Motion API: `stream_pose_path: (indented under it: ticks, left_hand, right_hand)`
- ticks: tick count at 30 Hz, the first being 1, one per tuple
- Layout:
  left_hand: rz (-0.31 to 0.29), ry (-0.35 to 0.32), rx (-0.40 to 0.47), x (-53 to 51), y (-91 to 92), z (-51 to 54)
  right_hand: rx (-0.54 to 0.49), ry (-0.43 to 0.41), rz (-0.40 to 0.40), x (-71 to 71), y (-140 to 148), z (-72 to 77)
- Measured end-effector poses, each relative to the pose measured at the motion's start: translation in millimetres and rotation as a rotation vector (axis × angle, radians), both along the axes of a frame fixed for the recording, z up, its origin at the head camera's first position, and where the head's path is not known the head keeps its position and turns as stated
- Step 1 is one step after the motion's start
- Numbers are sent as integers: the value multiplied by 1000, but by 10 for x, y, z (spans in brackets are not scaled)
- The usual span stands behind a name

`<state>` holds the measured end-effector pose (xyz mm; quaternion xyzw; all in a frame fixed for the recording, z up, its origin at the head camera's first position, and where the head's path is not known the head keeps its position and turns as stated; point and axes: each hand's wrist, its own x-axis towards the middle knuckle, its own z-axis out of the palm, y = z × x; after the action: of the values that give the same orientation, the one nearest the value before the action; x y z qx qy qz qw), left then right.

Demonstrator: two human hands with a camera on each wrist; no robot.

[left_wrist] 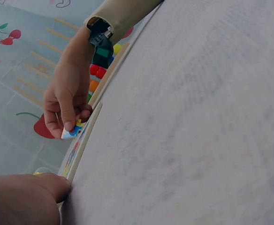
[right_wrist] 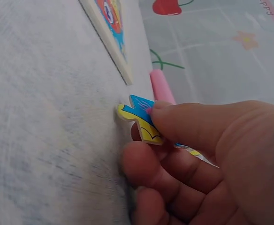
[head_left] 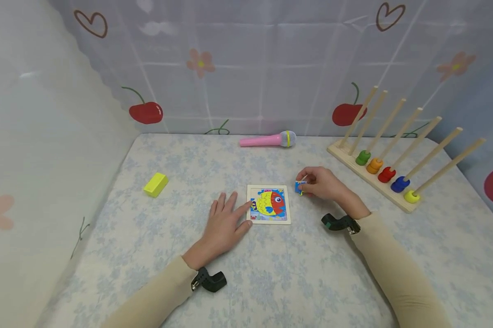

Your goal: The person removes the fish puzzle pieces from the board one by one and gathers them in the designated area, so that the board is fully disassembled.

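A square jigsaw puzzle [head_left: 269, 205] with a pale wooden frame lies on the table, showing a yellow and red fish on blue. My left hand [head_left: 223, 228] lies spread at its left side, index finger and thumb touching the board. To the right of the board, my right hand [head_left: 322, 183] pinches a blue and yellow puzzle piece [right_wrist: 144, 119] between thumb and fingers. In the right wrist view, another blue and yellow edge [right_wrist: 193, 151] shows beneath the thumb; whether it is a second piece I cannot tell.
A yellow block [head_left: 156, 184] lies to the left. Toward the back edge is a pink toy microphone [head_left: 267, 140]. On the right stands a wooden peg rack [head_left: 369, 175] with tall rods and coloured beads. A printed curtain [head_left: 246, 82] hangs behind the table.
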<state>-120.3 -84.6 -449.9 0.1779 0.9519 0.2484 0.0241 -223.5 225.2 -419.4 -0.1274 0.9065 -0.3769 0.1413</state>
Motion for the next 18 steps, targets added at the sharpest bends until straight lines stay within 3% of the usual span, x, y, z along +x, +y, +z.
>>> stream_pose_path:
  ticks: [11, 18]
  left_hand:
    - [-1, 4, 0, 0, -15, -10]
    - [-3, 3, 0, 4, -7, 7]
  right_hand:
    - [114, 95, -37, 14, -54, -83]
    - [159, 171, 17, 22, -53, -94]
